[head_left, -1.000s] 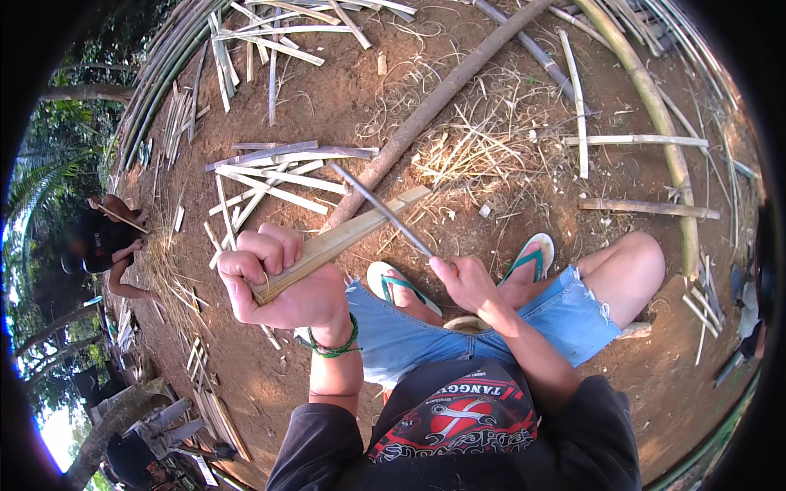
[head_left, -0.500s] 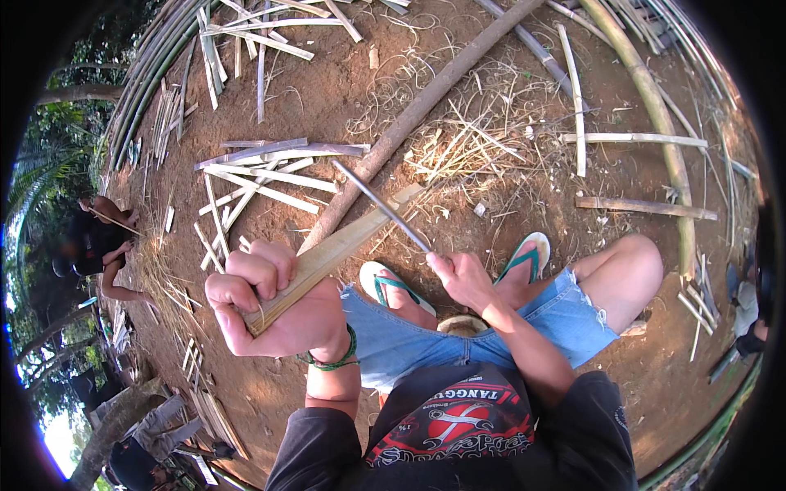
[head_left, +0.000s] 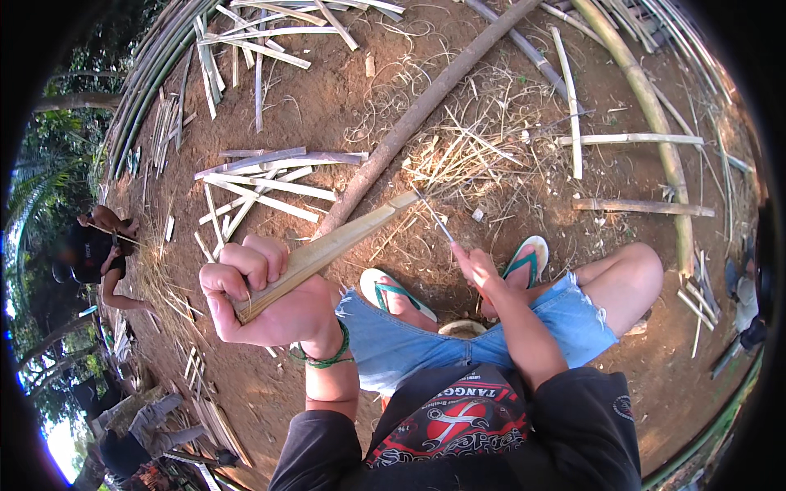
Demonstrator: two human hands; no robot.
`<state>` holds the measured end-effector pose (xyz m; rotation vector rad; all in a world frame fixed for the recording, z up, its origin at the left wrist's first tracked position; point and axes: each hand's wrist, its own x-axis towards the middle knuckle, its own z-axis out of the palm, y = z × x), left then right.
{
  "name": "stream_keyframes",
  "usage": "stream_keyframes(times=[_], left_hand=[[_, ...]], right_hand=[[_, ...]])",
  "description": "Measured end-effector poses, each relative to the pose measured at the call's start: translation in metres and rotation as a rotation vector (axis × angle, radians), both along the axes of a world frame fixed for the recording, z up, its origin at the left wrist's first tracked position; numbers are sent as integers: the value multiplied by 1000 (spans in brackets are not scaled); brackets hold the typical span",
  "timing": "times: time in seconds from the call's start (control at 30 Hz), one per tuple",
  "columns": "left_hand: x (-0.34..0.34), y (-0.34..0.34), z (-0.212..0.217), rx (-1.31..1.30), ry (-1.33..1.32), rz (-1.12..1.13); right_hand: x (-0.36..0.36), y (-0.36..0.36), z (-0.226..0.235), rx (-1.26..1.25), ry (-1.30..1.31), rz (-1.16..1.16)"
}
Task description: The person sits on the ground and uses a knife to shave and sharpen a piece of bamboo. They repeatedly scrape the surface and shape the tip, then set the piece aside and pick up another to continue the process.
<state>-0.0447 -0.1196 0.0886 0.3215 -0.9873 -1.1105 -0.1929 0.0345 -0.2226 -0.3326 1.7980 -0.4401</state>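
My left hand (head_left: 262, 290) is raised at the left, its fingers wrapped round the lower end of a split bamboo strip (head_left: 336, 247). The strip slants up and away to the right, its far end above the ground. In my right hand (head_left: 475, 268) is the handle of a long, narrow knife (head_left: 434, 216), the handle mostly covered by my fingers. The blade points up and left, and its tip appears at the strip's far end; whether it touches cannot be told. Between my sandalled feet and the log lie thin bamboo shavings (head_left: 471, 159).
A long brown log (head_left: 426, 106) crosses the ground ahead. Split bamboo pieces (head_left: 270, 184) lie in a heap at left, more (head_left: 270, 37) farther off. A bamboo pole (head_left: 647, 98) curves along the right. A person (head_left: 98, 250) crouches at far left, another (head_left: 135, 442) sits lower left.
The knife in my right hand has swung to the right and now looks shorter, its tip by the strip's far end. My left hand and the strip have shifted slightly left.
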Motion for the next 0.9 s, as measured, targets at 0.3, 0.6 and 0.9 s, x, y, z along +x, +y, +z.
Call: stream_keyframes(times=[0.3,0.6,0.9], left_hand=[[8,-8,-1,-15,-28,-126],[15,-9,-4,-62,-86,-402],[13,10,-6,-105,-135,-495]], right_hand=[[18,2,-6,-283,78,-47],[40,-9,79,-676,248,7],[27,4,78,-642,184,9]])
